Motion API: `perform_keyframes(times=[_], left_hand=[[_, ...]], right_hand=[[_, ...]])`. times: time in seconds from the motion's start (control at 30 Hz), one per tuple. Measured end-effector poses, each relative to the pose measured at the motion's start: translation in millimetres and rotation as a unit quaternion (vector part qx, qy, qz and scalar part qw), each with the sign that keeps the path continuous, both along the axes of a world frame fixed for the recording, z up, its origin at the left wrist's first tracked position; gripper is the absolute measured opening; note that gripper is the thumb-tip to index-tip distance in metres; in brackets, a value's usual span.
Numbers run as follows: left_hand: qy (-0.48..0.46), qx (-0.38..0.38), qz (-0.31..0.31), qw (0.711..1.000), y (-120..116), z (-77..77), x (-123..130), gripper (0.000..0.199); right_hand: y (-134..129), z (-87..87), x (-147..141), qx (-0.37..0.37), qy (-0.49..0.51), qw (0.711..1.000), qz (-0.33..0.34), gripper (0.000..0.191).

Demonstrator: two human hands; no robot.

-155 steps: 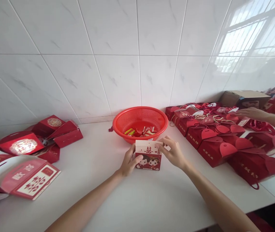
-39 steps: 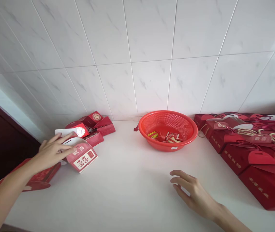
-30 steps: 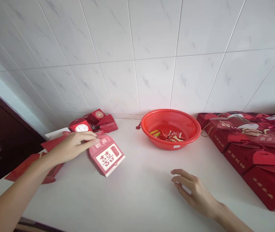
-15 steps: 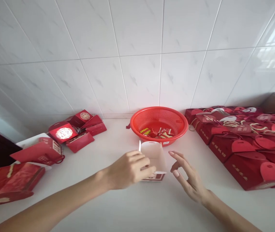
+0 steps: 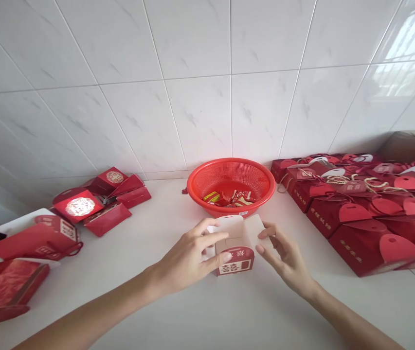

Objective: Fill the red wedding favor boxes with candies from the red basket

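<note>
A small red box (image 5: 235,262) with a white inside stands upright on the white table, its top flaps up and its mouth uncovered. My left hand (image 5: 197,250) is at the box's left side, fingers apart, the thumb near the front flap. At the right flap is my right hand (image 5: 283,255), its thumb and fingers around the flap's edge. Just behind the box sits a red plastic basket (image 5: 231,167) with several small wrapped packets (image 5: 243,198) in it.
Closed red boxes (image 5: 338,214) with cords stand in rows at the right. Several red boxes (image 5: 108,218) lie loosely at the left, among them a larger one (image 5: 6,287) near the edge. A tiled wall (image 5: 200,116) rises behind the table.
My left hand has spread its fingers and uncovered the box's front. My right hand has come to the right flap, which now leans outward. The view has shifted slightly right.
</note>
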State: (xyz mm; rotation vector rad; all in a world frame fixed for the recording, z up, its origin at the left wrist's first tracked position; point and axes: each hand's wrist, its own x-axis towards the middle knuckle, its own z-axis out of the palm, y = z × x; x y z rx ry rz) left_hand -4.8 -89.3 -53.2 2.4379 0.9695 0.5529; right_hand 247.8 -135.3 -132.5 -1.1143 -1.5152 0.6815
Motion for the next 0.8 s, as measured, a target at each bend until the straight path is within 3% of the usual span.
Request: perform_keyframes(times=[0.07,0.17,0.27,0.37,0.47,0.67,0.8], left_hand=[[0.015,-0.038,0.021,0.999,1.1,2.4,-0.1,0.054],[-0.007,-0.078,0.039,0.996,2.3,4.7,-0.1,0.051],[0.0,-0.078,0.06,0.995,0.7,5.1,1.2,0.055],[0.068,-0.062,0.055,0.994,-3.1,6.7,4.7,0.082],[0.139,-0.032,0.053,0.988,-6.4,10.0,9.9,0.105],[0.258,0.016,0.075,0.963,-14.5,13.7,18.0,0.101],[0.294,0.007,0.093,0.951,-25.5,13.6,18.1,0.087]], right_hand=[[-0.1,1.4,-4.6,-0.027,0.024,0.999,0.036,0.023],[0.2,5.3,-10.1,-0.074,0.078,0.992,0.071,0.03],[1.7,8.3,-13.7,-0.104,0.124,0.985,0.063,0.037],[1.9,9.5,-16.7,-0.132,0.148,0.978,0.06,0.037],[-0.6,9.9,-18.6,-0.169,0.158,0.968,0.098,0.039],[-3.9,8.4,-15.5,-0.14,0.071,0.983,0.1,0.05],[-2.5,6.4,-13.4,-0.137,0.049,0.979,0.144,0.063]])
